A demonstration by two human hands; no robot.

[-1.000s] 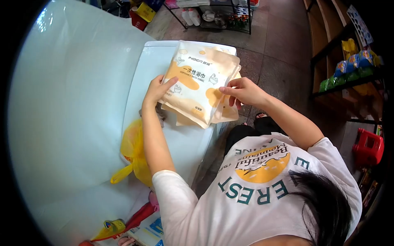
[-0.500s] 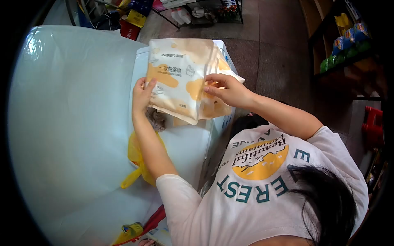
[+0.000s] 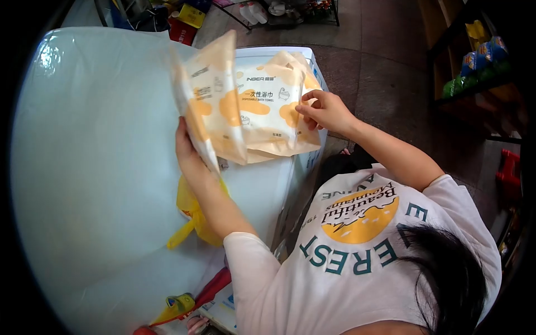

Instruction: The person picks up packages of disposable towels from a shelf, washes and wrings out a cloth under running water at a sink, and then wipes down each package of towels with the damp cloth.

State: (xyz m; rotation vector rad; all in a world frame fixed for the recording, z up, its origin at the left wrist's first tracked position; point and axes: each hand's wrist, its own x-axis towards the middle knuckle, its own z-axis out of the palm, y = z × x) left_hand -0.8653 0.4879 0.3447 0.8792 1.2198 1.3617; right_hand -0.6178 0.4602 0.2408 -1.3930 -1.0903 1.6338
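My left hand (image 3: 190,149) is wrapped round the left edge of tilted bath towel packets (image 3: 215,103), its fingers partly hidden behind them. These packets are white and orange and lean up to the left. Beside them, another bath towel packet (image 3: 259,106) lies face up with its printed label showing, on top of more packets over the white surface (image 3: 257,184). My right hand (image 3: 310,111) pinches the right edge of the face-up packet between thumb and fingers.
A yellow plastic bag (image 3: 192,215) sits by my left forearm. Dark shelves (image 3: 474,84) with blue and green packs stand at the right, near a red plastic item (image 3: 509,174). Another rack (image 3: 301,17) is at the top. A red and yellow item (image 3: 184,304) lies bottom left.
My left hand has swung the upper packets leftward and tipped them up, exposing the label of a packet beneath. My right hand has moved slightly right and now pinches that packet's edge.
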